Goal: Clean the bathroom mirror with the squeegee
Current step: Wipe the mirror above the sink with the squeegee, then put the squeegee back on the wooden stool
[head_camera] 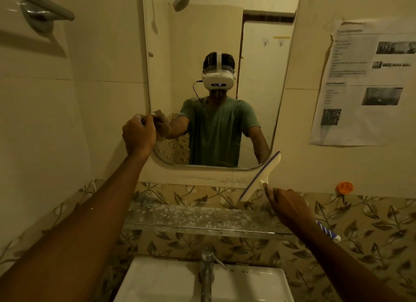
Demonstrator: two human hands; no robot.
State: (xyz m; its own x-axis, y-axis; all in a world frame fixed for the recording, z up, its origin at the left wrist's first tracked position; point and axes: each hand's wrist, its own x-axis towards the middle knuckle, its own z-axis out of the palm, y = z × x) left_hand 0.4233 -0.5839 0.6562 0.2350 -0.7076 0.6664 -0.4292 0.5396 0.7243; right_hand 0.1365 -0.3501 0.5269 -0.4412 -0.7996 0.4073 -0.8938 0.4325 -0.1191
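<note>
The rounded bathroom mirror (258, 54) hangs on the tiled wall straight ahead and reflects a person wearing a headset. My left hand (138, 134) is raised at the mirror's lower left edge, closed on a small dark cloth (160, 119) pressed against the glass. My right hand (288, 206) is below the mirror's lower right corner and grips the handle of a white squeegee (262, 175). Its blue-edged blade slants up, its top end overlapping the mirror's bottom right corner.
A spotted glass shelf (191, 218) runs under the mirror, above a chrome tap (207, 270) and a white sink (162, 281). A blue-striped item (327, 232) lies at the shelf's right end. A printed sheet (364, 83) and an orange hook (344, 187) are on the right wall, a towel bar (40, 11) on the upper left.
</note>
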